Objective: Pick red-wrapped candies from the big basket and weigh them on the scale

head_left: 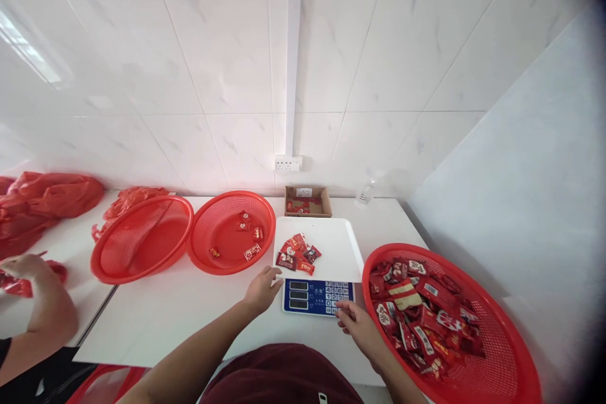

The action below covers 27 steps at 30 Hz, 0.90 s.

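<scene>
A digital scale (316, 298) with a blue keypad panel lies in front of me, its white tray (331, 246) bearing a small heap of red wrapped candies (297, 254). My left hand (262, 291) is beside the tray's near-left corner, fingers loosely bent and apart, with nothing seen in them. Over the keypad's right edge is my right hand (356, 327), its fingers slightly curled and spread, holding nothing visible. Close to its right stands a large red basket (514, 353) with many mixed red candy packets (426, 312).
To the left, one red basket (201, 233) has several candies, and another red basket (113, 259) tilts beside it. A cardboard box (326, 203) and a plastic bottle (365, 192) stand by the wall. Red plastic bags (61, 196) and a co-worker's arm (52, 303) are farther left.
</scene>
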{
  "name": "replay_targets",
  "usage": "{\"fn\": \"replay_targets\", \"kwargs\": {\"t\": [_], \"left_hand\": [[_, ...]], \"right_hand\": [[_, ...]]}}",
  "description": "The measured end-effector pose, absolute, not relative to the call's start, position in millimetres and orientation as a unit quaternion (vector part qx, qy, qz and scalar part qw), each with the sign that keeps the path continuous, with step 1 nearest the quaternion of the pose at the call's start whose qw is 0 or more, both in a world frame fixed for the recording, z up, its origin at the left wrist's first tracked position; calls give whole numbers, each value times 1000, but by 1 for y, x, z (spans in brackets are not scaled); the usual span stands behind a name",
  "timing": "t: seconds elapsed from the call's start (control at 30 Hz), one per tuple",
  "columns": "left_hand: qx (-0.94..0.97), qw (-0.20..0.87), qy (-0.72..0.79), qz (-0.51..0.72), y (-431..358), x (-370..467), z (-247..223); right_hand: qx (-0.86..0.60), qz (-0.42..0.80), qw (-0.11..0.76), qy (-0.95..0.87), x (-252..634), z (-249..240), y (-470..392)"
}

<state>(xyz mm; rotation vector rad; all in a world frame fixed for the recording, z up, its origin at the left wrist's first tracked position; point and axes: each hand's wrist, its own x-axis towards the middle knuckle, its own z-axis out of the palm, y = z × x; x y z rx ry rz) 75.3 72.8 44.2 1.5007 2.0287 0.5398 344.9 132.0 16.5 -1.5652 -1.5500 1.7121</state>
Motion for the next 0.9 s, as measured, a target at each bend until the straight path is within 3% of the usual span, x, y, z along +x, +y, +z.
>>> {"fn": "replay_targets", "kwargs": {"t": [0.23,0.37,0.5,0.73,0.9], "left_hand": [[530,296,768,205,32,61,18],[514,306,777,195,12,60,10],[516,309,772,202,5,61,13],[513,295,775,222,-7,53,20],[480,298,796,217,-25,44,17]], "right_hand": [[-483,515,132,-695,331,8,125],[-418,361,114,-826,301,25,129],[-356,246,38,-901,254,39,139],[-317,203,-23,-926,212,33,173],[-275,195,-18,-941,220,31,195]]}}
